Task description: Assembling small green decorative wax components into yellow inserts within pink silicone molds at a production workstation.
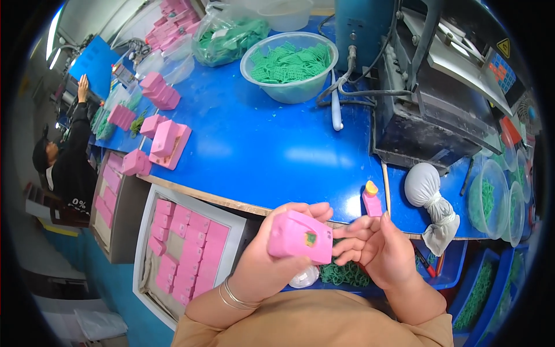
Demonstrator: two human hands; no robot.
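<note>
A pink block (293, 238), like a rubber mould, is gripped in my left hand (254, 248). On its upward face is a small opening with green and yellow inside. My right hand (388, 254) is open, palm turned toward the block, its fingers apart and slightly bent near the block's right end. Whether those fingertips touch the block I cannot tell. Just beyond the right thumb, by the table edge, is a small pink piece (372, 205) with a yellow-orange top.
Pink blocks fill a box (139, 254) at left; more stand on the blue table (248, 139). A bowl (289, 87) of green mesh pieces stands at the back. A dark machine (439, 115), tied cloth bag (425, 185) and blue trays (457, 272) are at right. A co-worker (72, 150) is far left.
</note>
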